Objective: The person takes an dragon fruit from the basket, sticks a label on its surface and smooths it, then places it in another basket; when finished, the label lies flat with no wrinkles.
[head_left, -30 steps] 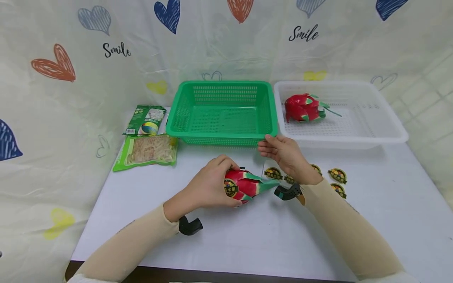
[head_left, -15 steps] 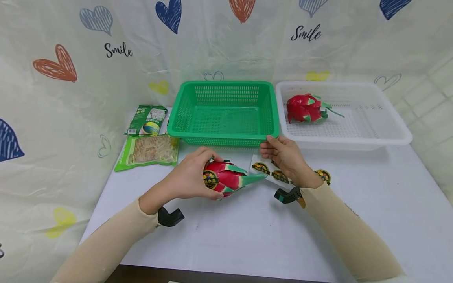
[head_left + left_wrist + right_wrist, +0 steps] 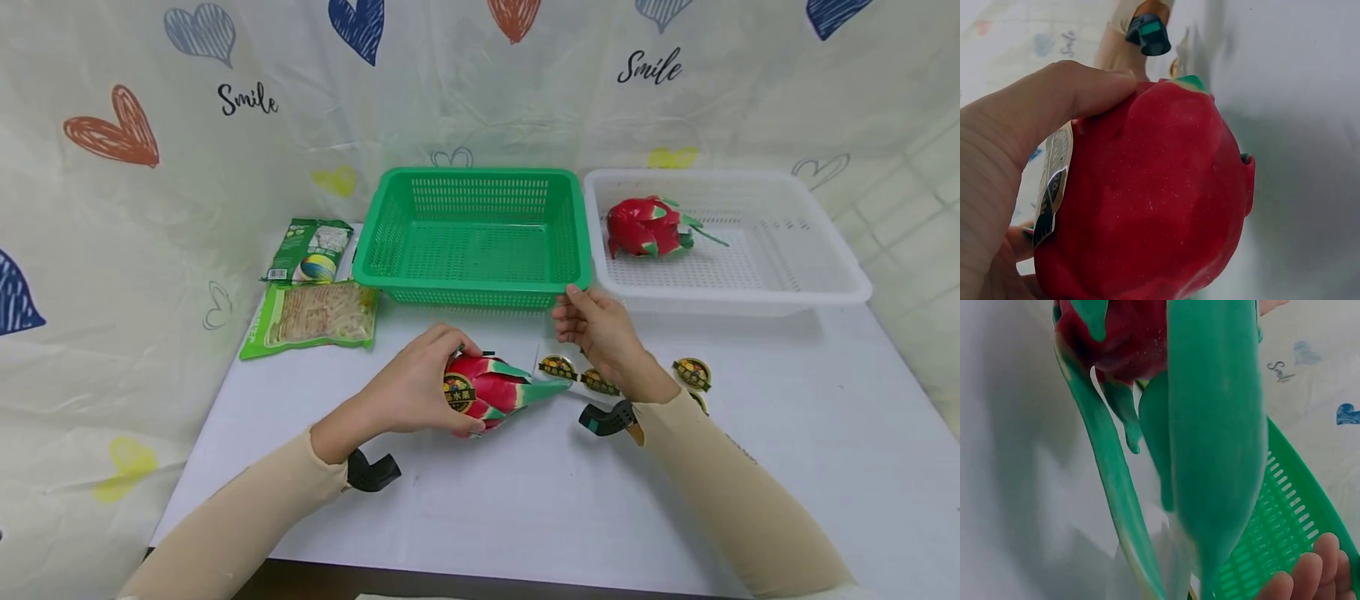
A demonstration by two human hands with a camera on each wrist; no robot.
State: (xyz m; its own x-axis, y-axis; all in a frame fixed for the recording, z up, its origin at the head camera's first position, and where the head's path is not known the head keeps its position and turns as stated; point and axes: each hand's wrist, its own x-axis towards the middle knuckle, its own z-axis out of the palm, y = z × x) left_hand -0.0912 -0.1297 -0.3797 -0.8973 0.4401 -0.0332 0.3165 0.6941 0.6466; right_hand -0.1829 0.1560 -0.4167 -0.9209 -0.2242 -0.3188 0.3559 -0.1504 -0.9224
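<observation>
A red dragon fruit [image 3: 498, 390] with green leaf tips is gripped by my left hand [image 3: 408, 387], fingers over the far side and thumb on the near side. A round black and gold label [image 3: 459, 393] sits on its blunt end; its edge lifts a little in the left wrist view [image 3: 1055, 181]. The green tip points toward my right hand [image 3: 611, 343], which hovers over a sheet of round stickers [image 3: 557, 367] with its fingers loosely curled and nothing visible in them. That hand and arm cover part of the sheet.
A green basket [image 3: 472, 293] stands behind the hands, beside a white basket [image 3: 750, 296] holding another dragon fruit [image 3: 647, 227]. On the left lie a green packet [image 3: 311, 250] and a bag of brown food [image 3: 322, 317].
My left hand has shifted left with the dragon fruit, then slightly back right and nearer. The sticker sheet also lies further left than a second ago. My right hand has barely moved.
</observation>
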